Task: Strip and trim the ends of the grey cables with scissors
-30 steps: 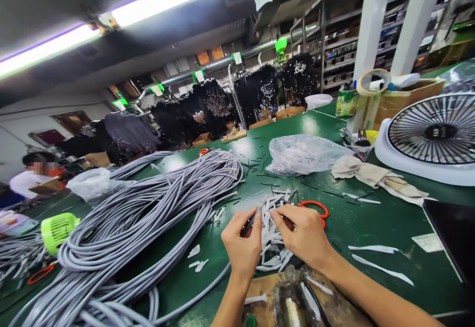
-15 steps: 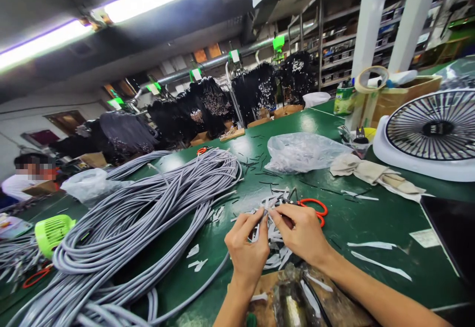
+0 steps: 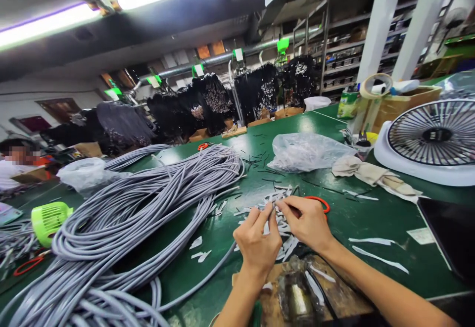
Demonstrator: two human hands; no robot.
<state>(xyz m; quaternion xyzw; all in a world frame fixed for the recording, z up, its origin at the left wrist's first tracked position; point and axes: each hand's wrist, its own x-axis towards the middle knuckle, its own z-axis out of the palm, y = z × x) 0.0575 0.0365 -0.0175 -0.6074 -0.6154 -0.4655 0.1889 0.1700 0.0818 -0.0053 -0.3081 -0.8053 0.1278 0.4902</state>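
Note:
A grey cable [image 3: 213, 280] rises from the table into my left hand [image 3: 258, 240], whose thumb and fingers are closed around its end. Right at that end, my right hand [image 3: 306, 220] pinches with thumb and forefinger; the tip between the fingertips is too small to make out. Beneath both hands lies a pile of pale strip scraps [image 3: 291, 248]. Red-handled scissors [image 3: 326, 204] are partly hidden behind my right hand. A big coil of grey cable [image 3: 148, 203] fills the table on the left.
Close in front, a metal block [image 3: 299, 300] sits on a wooden board [image 3: 270, 297]. To the right are a clear plastic bag [image 3: 308, 151], a cloth [image 3: 371, 171], a white fan [image 3: 438, 136] and a dark flat panel [image 3: 445, 238]. A co-worker [image 3: 17, 161] sits far left.
The view has shifted slightly. Both hands remain together at the cable end, the fingertips having moved a little against each other.

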